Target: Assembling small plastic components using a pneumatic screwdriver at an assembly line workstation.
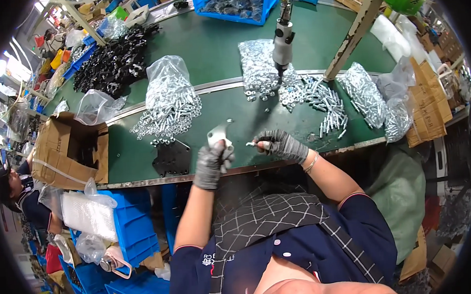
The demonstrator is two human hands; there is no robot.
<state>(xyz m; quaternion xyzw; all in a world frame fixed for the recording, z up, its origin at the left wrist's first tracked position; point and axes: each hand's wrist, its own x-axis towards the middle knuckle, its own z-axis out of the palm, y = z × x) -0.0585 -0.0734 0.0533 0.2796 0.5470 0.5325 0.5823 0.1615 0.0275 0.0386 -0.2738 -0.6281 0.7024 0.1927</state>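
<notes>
My left hand (211, 164), in a grey knitted glove, grips a pale metal bracket (219, 134) with holes, held up over the near edge of the green bench. To its right my right hand (281, 145), gloved the same way, pinches a small silvery bolt (250, 144) between thumb and fingertips. Bolt and bracket are a short gap apart. A flat black plate (171, 159) lies on the bench left of my left hand. Above and behind my right hand hangs a grey-white power screwdriver (282, 47), its tip pointing down.
Silvery nuts and bolts spill from a plastic bag (168, 89) at left. More bolts (325, 106) lie at right beside other filled bags. An open cardboard box (70, 151) stands at the left edge. Black parts (113, 60) are heaped behind. A post (354, 31) rises at right.
</notes>
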